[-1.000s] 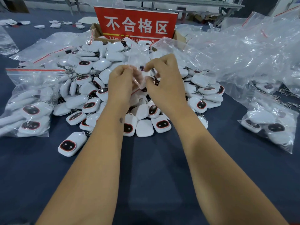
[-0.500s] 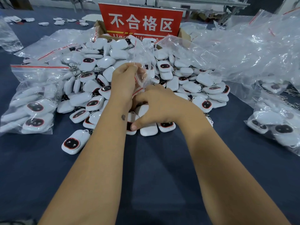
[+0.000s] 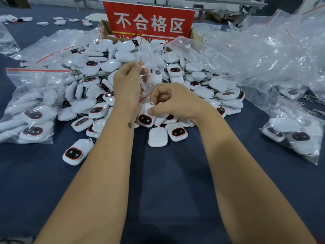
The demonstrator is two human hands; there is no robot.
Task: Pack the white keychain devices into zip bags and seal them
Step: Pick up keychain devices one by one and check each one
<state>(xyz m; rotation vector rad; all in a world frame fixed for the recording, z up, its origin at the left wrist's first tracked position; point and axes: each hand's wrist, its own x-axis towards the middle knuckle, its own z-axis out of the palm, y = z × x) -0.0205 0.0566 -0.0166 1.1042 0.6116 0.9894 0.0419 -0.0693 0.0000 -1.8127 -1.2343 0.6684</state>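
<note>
White keychain devices (image 3: 112,64) lie in a large loose heap across the middle of the frame, on a dark blue table (image 3: 168,182), many showing a black face ringed in red. Seen from above through a head-worn camera, two bare forearms reach in from the bottom edge. At centre, the left hand (image 3: 129,85) pinches a small clear zip bag (image 3: 151,67) by its edge and holds it upright above the heap, its red seal strip hanging down toward the other hand. Just below and to the right, the right hand (image 3: 173,101) has its fingers curled round one device (image 3: 146,114) at the near edge of the heap, close under the bag's mouth; whether the bag's mouth is open cannot be told. Filled bags (image 3: 33,110) sit at the left and right edges of the frame, and a mound of empty clear bags (image 3: 263,50) fills the upper right. A red sign (image 3: 149,22) with white Chinese characters stands on a cardboard box at top centre. The likely risks are these: the thin bag could fold shut in a one-handed pinch so the device catches on the rim, the key ring could snag the seal strip, or lifting one device could drag its neighbours off the pile.
</note>
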